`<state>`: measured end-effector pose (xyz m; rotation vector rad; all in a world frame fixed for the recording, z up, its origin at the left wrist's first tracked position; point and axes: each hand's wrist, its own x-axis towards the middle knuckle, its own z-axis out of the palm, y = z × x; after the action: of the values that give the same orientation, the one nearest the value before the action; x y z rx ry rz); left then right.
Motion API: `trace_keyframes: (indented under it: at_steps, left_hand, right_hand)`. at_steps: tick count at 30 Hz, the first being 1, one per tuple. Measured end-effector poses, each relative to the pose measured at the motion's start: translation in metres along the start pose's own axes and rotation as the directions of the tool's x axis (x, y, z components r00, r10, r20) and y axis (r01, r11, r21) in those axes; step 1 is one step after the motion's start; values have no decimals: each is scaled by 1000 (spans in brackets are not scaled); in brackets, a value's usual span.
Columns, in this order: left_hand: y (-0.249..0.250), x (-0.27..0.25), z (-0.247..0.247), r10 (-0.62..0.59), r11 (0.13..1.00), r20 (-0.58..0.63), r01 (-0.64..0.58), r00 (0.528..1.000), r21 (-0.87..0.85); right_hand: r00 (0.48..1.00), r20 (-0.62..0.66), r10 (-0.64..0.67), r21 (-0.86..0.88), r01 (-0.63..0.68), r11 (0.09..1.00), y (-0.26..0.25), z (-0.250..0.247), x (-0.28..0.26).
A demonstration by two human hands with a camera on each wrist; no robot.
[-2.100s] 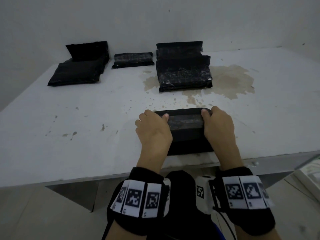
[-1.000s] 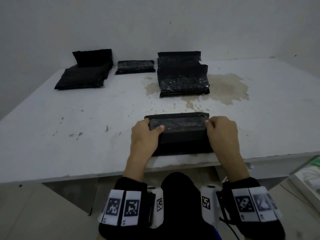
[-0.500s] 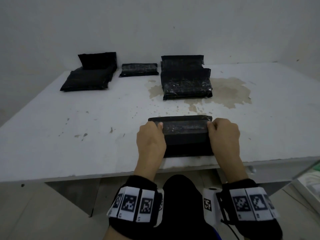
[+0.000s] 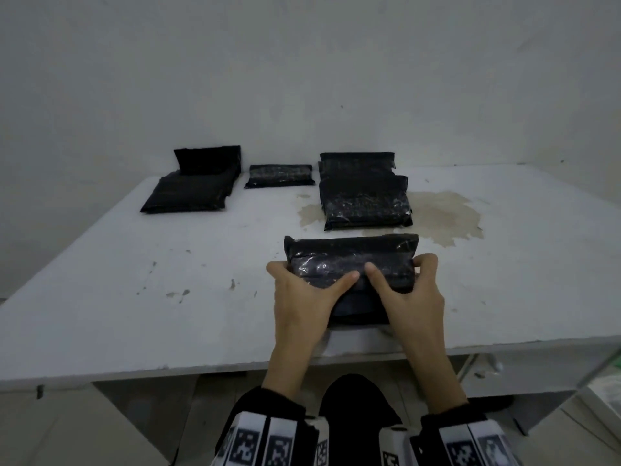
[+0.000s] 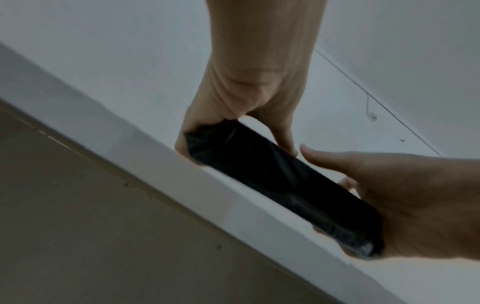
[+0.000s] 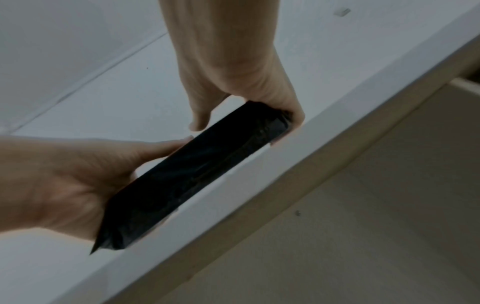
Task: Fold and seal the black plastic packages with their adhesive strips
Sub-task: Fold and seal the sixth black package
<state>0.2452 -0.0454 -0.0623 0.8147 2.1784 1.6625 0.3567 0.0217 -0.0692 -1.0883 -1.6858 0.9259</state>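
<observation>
Gripping the near package [image 4: 351, 260] at both ends, close to the front edge of the table [image 4: 168, 297]. Left hand [image 4: 299, 297] curled round the left end, thumb laid flat on top. Right hand [image 4: 413, 297] curled round the right end, thumb on top too. Both thumbs almost meeting in the middle and pressing down.

Looks like the top flap folded over already. Probably sticking it shut right now. Cannot see the sticky strip itself.

Four more at the back, by the wall. Looks done: the small package [image 4: 280, 175], short and tightly wrapped. Probably done too: the two big packages [image 4: 364, 203], flat, one partly on the other. Likely left to do: the left package [image 4: 188, 193], with a flap standing up against the wall. Hard to be sure from here.

Made of thin black plastic, shiny and crinkly, with little bright wrinkles on top. Shaped like soft flat bricks, puffy like small pillows. Seen from the wrist views, thick and blocky with rounded ends.

Hard white tabletop, scuffed and spotty, with a big brown stain [image 4: 447, 213] beside the two big packages.
</observation>
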Motion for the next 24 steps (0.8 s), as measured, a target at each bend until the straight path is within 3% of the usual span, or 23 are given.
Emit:
trace_keyframes:
  at_steps: [4,9,12,18,24]
  left_hand:
    - [15,8,-17,78,997,-165,-82,983,-16]
    - [22,17,-39,203,974,-190,-219,960,-64]
    - [24,16,-54,230,965,-207,-250,951,-78]
    - [25,28,-88,93,983,-192,-121,977,-140]
    - [17,26,-103,-133,958,-7,127,991,-256]
  right_hand:
    - [999,-21,-44,97,46,994,-30,8,12]
    - [992,-35,-117,236,122,964,-50,21,22]
    - [995,-35,-97,280,103,954,-60,27,21]
    - [993,119,18,360,-60,931,-71,40,11]
    - [931,351,101,280,-207,938,-89,38,19]
